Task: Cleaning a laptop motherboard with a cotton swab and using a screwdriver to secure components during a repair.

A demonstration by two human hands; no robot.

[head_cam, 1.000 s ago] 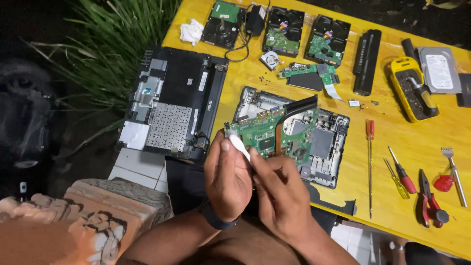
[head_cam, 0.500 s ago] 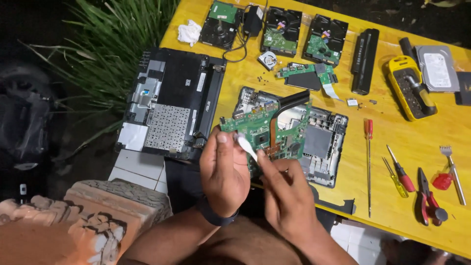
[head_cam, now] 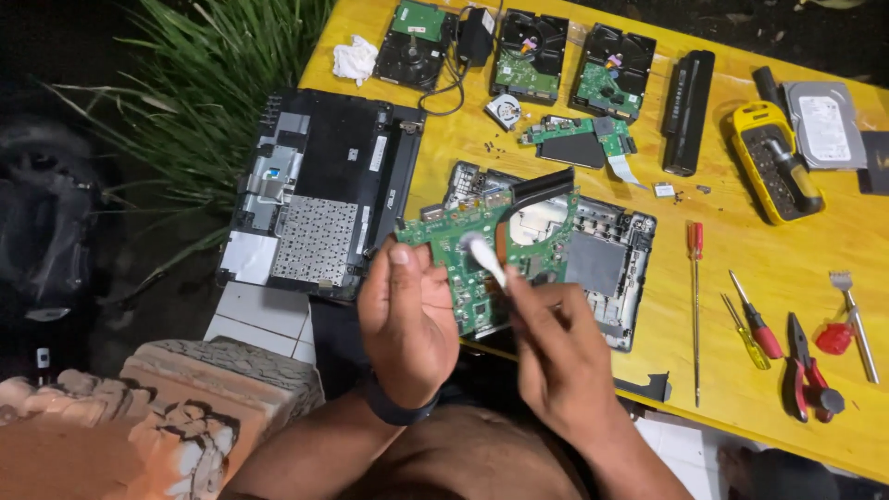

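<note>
The left hand point(head_cam: 407, 319) is clamped on the near edge of a green laptop motherboard point(head_cam: 491, 255), holding it tilted up above the open laptop base point(head_cam: 602, 268) on the yellow table point(head_cam: 741, 389). The right hand point(head_cam: 556, 356) is closed around a white brush-like tool point(head_cam: 484, 257), its pale tip touching the board just beside the copper heat pipe point(head_cam: 532, 190) — the exact kind of tool is hard to tell. The board is carried by one edge only, so a slip of the thumb could drop it onto the base below, and hard pressure from the tip could flex it or knock a small part loose. Loose screws point(head_cam: 500, 148) lie scattered on the table near a small fan point(head_cam: 505, 109); the red screwdriver point(head_cam: 695, 306) and pliers point(head_cam: 807, 375) sit well apart to the right — clear of both hands
</note>
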